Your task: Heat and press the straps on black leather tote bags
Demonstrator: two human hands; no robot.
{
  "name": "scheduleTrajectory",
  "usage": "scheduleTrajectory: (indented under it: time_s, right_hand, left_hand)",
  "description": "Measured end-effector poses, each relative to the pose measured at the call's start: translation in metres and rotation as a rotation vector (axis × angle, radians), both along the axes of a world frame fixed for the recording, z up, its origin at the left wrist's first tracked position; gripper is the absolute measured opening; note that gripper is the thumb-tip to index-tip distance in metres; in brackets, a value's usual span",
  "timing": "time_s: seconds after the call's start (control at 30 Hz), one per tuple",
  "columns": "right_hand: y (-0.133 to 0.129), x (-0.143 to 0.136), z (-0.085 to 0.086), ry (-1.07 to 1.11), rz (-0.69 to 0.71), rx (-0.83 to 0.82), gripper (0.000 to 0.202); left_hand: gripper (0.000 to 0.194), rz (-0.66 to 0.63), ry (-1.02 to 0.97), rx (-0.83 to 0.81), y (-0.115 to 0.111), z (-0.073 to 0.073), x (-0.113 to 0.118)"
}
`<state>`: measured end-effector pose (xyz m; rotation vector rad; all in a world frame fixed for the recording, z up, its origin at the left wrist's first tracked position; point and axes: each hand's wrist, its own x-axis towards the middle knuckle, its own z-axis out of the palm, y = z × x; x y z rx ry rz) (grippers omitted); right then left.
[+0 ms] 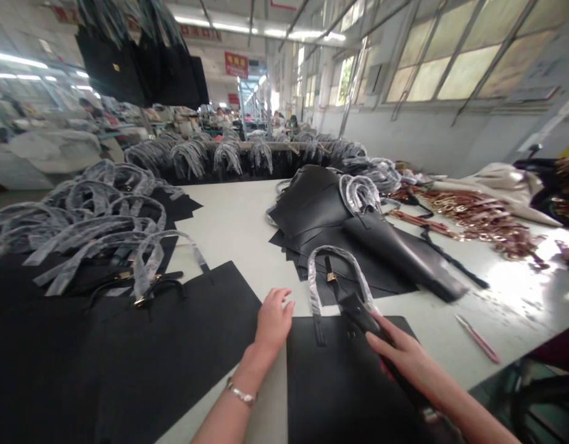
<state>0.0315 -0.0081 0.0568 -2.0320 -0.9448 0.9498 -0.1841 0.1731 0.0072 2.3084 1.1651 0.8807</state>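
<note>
My right hand is wrapped round a long black leather strap, which slants across a black bag panel. One end of this strap lies near a small gold buckle; a metal piece shows lower down, below my wrist. The panel lies flat with a plastic-wrapped handle arching from its top edge. My left hand, wearing a bracelet, hovers by the panel's upper left corner. Its fingers are slightly bent and apart, with nothing visible in them.
Black bags with wrapped handles are stacked at left. Folded black pieces lie ahead. Brown straps with gold hardware and a pink-handled pointed tool are at right. Black bags hang overhead at upper left.
</note>
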Motion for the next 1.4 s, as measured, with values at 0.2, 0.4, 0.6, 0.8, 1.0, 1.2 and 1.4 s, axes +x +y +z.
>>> scheduleTrajectory:
  time_s: [0.2,0.4,0.6,0.8,1.0,1.2,1.4]
  right_hand:
    - [-0.040,-0.003,-0.046,-0.130,-0.063,0.041,0.073]
    - [-0.032,-0.016,-0.047,-0.426,-0.022,0.012,0.069]
    - [-0.025,-0.022,-0.034,-0.446,0.029,-0.150,0.068]
    - [-0.021,-0.014,-0.027,-0.440,0.009,-0.183,0.066]
    - [-0.024,-0.004,-0.028,-0.176,-0.072,-0.045,0.067]
    - [-0.054,-0.009,-0.008,0.218,-0.030,0.075,0.074]
    - [-0.061,-0.026,0.012,0.567,0.039,0.011,0.075]
  left_hand:
    - [0.036,-0.418,0.177,0.199,0.017,0.013,0.105]
    - [0.028,-0.616,0.346,0.298,0.043,0.003,0.141]
    - [0.029,-0.638,0.395,0.263,0.054,0.024,0.129]
    - [0.014,-0.554,0.344,-0.022,0.034,0.052,0.101]
    - [0.021,-0.343,0.073,-0.650,-0.028,0.029,0.066]
    - [0.028,-0.206,-0.370,-1.137,-0.078,-0.004,0.050]
    - [0.029,-0.166,-0.619,-1.270,-0.090,-0.014,0.042]
